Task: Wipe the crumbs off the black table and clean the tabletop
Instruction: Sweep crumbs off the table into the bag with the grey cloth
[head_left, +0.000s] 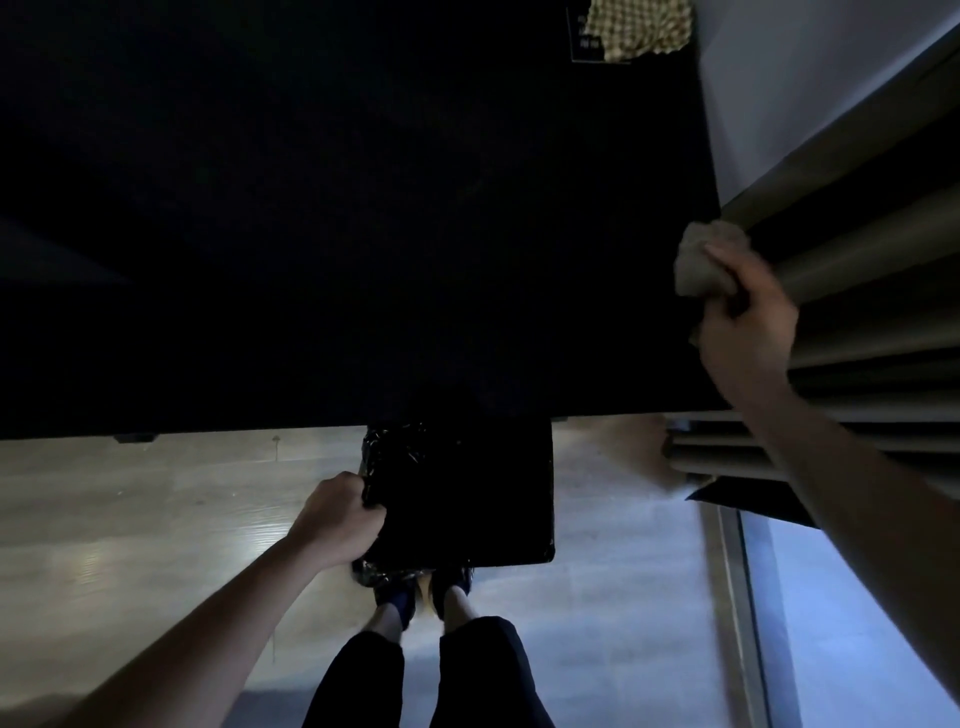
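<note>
We see the black table filling the upper view, matte and dark, any crumbs too dim to tell. Our right hand grips a bunched grey cloth at its right edge, while our left hand clutches a bin lined with a black bag below the near edge.

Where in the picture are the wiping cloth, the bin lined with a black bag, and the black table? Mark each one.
wiping cloth (701, 260): head view, on the bunched part above the fingers.
bin (467, 499): head view, on its dark inside.
black table (337, 208): head view, on the bare middle of the top.
</note>
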